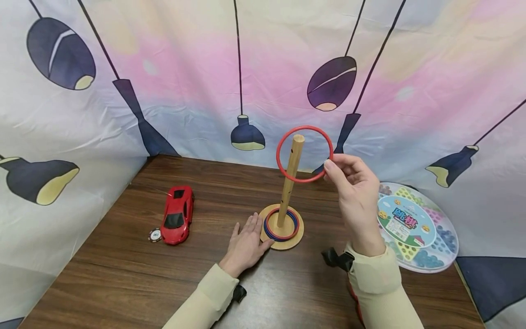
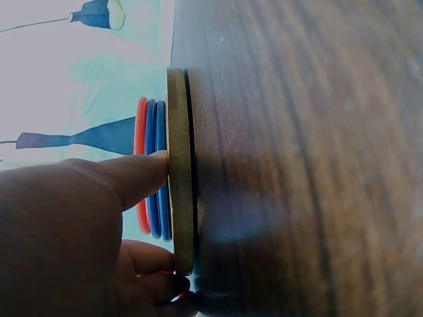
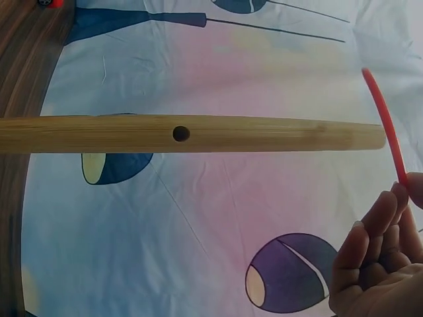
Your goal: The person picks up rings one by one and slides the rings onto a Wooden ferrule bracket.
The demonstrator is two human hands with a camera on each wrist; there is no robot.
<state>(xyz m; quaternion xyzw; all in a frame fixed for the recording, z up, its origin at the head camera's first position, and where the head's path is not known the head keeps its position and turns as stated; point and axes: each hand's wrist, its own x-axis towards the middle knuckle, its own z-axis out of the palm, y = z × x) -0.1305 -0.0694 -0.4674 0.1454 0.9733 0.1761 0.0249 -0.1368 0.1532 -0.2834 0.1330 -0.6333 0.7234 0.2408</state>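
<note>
My right hand (image 1: 357,196) pinches a red ring (image 1: 304,181) at its right edge, between thumb and fingertips. The ring is tilted at the top of an upright wooden peg (image 1: 289,189); in the right wrist view it stands right at the peg's tip. Around the foot of the peg, on the round wooden base (image 1: 283,246), lie a stacked red ring (image 2: 141,129) and two blue rings (image 2: 151,129). Against the left side of the base rests my left hand (image 1: 246,246), fingers extended and thumb spread. Its thumb (image 2: 142,173) touches the base near the rings.
A red toy car (image 1: 177,214) stands on the left of the brown wooden table (image 1: 123,265), beside a poker chip (image 1: 155,235). To the right lies a round Chinese checkers box (image 1: 445,228). A lamp-patterned cloth (image 1: 185,68) hangs behind.
</note>
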